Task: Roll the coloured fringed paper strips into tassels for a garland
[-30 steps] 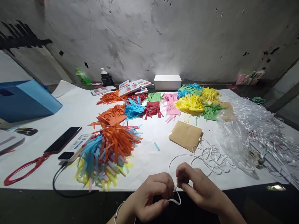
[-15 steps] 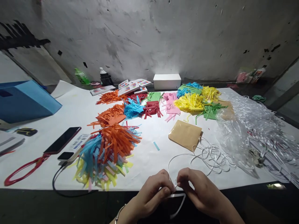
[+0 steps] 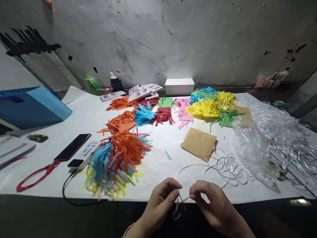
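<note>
My left hand (image 3: 162, 205) pinches a white string (image 3: 183, 168) at the table's front edge. The string loops up from there to a loose coil (image 3: 226, 165) on the right, and short ends dangle below my fingers. My right hand (image 3: 213, 203) is closed in a pinch just to the right, on a thin strand of string that spans the small gap between the hands. A small reddish bit shows on that strand, too small to make out. Beyond the hands lies a brown paper packet (image 3: 199, 143), and to the left a pile of fringed tissue-paper tassels (image 3: 116, 165).
More fringed paper in yellow (image 3: 204, 109), pink and green lies at the back, near a white box (image 3: 179, 87). Clear plastic bags (image 3: 252, 145) cover the right side. A phone (image 3: 72, 147), a cabled device (image 3: 83, 155) and a blue folder (image 3: 37, 107) lie left.
My hands have drawn slightly apart, opening a gap with a strand across it. The wide white loop below them is now a small dangling end. The view has shifted slightly.
</note>
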`<state>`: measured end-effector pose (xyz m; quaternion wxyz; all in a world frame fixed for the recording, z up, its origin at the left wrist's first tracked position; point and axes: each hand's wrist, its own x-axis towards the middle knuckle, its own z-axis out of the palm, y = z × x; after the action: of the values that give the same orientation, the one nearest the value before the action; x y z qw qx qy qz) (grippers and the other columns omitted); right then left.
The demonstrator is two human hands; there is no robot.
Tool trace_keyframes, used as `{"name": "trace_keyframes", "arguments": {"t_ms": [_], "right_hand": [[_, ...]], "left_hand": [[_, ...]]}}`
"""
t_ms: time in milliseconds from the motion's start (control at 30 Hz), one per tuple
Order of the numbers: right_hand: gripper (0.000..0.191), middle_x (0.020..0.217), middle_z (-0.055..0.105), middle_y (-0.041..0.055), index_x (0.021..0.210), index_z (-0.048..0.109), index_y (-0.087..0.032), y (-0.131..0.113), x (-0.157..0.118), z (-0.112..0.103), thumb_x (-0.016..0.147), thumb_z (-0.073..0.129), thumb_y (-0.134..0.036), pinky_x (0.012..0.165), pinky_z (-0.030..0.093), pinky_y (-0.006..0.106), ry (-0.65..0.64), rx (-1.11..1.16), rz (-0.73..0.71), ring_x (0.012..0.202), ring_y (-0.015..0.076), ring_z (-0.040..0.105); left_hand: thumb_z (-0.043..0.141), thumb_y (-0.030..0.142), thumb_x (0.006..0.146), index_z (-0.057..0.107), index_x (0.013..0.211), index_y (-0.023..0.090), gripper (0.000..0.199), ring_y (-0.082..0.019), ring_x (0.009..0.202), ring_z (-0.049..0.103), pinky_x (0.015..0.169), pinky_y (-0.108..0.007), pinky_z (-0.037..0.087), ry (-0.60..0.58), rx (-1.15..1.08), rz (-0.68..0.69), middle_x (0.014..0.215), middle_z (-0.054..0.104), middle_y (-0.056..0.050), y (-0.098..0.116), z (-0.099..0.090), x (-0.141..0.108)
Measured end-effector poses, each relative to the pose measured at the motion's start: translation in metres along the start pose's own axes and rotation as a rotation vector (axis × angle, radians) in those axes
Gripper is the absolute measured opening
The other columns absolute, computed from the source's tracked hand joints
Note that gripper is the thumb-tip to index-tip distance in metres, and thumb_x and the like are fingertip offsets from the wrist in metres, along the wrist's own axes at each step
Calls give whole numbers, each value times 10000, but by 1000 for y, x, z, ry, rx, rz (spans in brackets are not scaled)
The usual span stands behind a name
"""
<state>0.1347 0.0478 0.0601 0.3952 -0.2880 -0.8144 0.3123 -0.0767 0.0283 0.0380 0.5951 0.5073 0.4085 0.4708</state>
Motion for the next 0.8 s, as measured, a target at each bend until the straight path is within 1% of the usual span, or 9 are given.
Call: {"name": "trace_keyframes", "arguments": {"t_ms": [100,200,267,333,433,500,633,700,800], "right_hand": [[197,839,619,-12,1039,459,-267,2,-4,1,954,451,-89,673,478,231,18,3,19,727,132,607],[229,854,637,-14,1043,470,-270,4,-6,1,933,454,-70,687,489,226,39,-5,18,738,129,623],[210,864,642,-12,1035,486,-272,8,-8,2,939,469,-86,694,495,222,69,-6,48,756,130,634],[160,868,634,-7,1015,508,-271,13,-13,2,954,491,-124,686,500,218,98,20,123,773,134,636],[80,868,610,-8,988,533,-270,24,-26,3,979,508,-196,673,509,214,141,86,271,741,127,613],[26,858,601,-14,978,541,-271,30,-37,3,986,527,-250,659,504,210,187,117,365,706,118,592],[95,848,608,-15,957,542,-264,35,-54,2,972,579,-349,635,489,211,298,166,519,694,120,581],[133,850,615,-11,947,549,-259,34,-59,1,957,604,-379,621,482,214,340,179,564,694,125,581],[163,842,618,-13,942,552,-260,29,-64,0,936,626,-404,578,459,213,410,198,619,688,130,578]], "left_hand": [[597,426,945,688,1058,196,272,-51,534,474,486,-186,371,-60,-21,-12,961,592,-36,-1,-3,-1],[551,392,957,673,1126,186,293,-101,562,537,510,-216,422,-117,21,-65,865,613,-37,-10,-8,-3],[546,336,954,672,1089,185,238,-118,597,548,566,-233,451,-54,136,-57,797,605,-18,-16,-13,-1],[549,271,943,677,1046,192,182,-143,701,594,662,-261,485,25,315,16,902,641,-47,-23,-19,2],[548,208,925,688,1015,195,166,-202,913,639,807,-303,501,54,519,129,1014,672,-86,-32,-31,2],[531,239,943,688,984,188,170,-208,896,654,801,-305,508,69,556,150,952,689,-86,-43,-35,-9],[502,379,965,726,861,182,316,-216,783,673,768,-321,527,-54,604,-74,802,720,-83,-87,-30,-47],[596,379,897,745,1034,189,278,-271,961,682,905,-372,522,-151,635,-251,1002,756,-115,-117,-20,-58],[683,279,785,664,1269,201,491,-322,1217,592,1093,-419,423,-160,643,-374,1249,706,-123,-159,3,-46]]}}
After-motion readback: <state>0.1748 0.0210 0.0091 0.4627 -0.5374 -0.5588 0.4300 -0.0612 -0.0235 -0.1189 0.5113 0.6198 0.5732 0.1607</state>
